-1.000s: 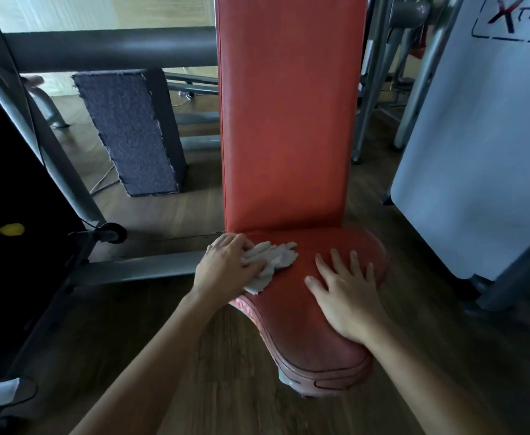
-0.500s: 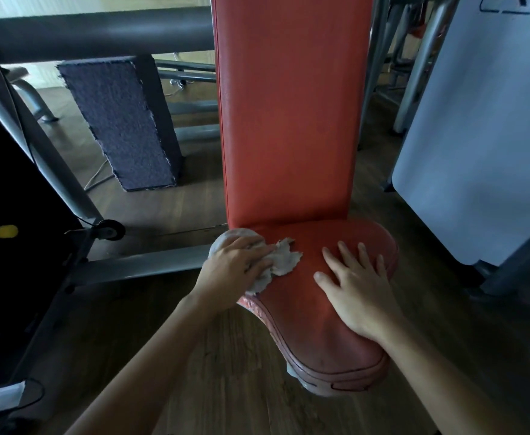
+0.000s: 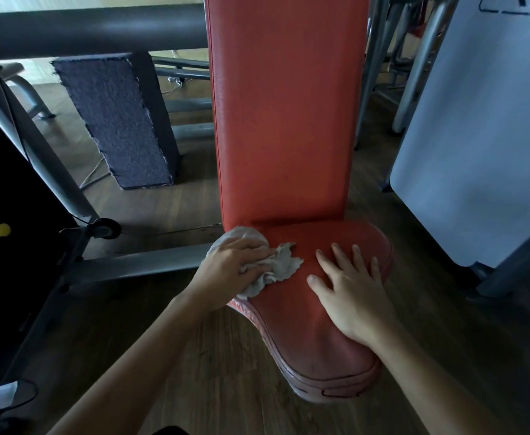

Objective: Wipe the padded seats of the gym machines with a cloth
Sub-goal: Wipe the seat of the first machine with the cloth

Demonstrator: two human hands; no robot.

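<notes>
Now my left hand (image 3: 234,273) grips the crumpled cloth (image 3: 281,267), bunched under my curled fingers (image 3: 256,248) at the back left corner of the red seat (image 3: 314,346); just right of it, my right hand (image 3: 353,298) lies flat, fingers straight, on the padding.

No text is legible; the white panel (image 3: 483,127) bears only cropped dark strokes (at its top edge).

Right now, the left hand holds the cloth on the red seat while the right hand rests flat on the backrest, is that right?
Not quite: in the head view the right hand rests flat on the seat, not the backrest. The left hand does hold the cloth.
</notes>
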